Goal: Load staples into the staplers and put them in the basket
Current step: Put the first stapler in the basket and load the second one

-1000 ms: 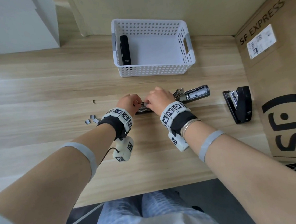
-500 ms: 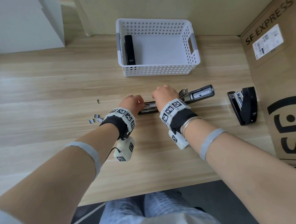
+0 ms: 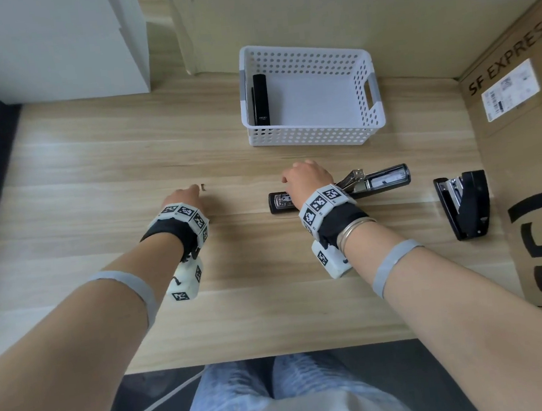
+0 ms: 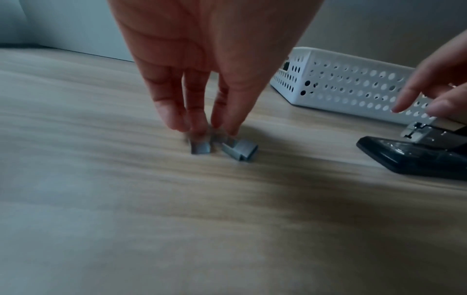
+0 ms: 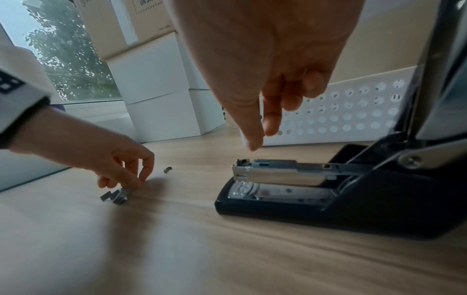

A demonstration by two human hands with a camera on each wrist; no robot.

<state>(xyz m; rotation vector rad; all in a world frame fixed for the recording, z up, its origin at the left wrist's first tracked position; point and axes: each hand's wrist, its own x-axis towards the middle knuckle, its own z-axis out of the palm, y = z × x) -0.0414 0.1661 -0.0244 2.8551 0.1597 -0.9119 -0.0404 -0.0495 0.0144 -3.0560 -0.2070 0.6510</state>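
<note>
Left hand (image 4: 202, 59) has left the open stapler (image 3: 374, 182) and moved left to the loose staples (image 4: 225, 148), fingertips now on them. Right hand (image 3: 307, 178) has lifted off the stapler, now hovering above its magazine.

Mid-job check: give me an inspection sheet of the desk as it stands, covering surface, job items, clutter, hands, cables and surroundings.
Surface: wooden desk, light grain.
Job items: open stapler lying with its lid swung back; second stapler to its right; one black stapler inside the white basket; staple strips on the desk.
Clutter: one stray staple piece.
Hands: left hand fingertips at the strips, grip unclear from blur; right hand open above the open stapler.
Cables: nothing seen on the desk.
Surroundings: cardboard box at right, white boxes behind left.
</note>
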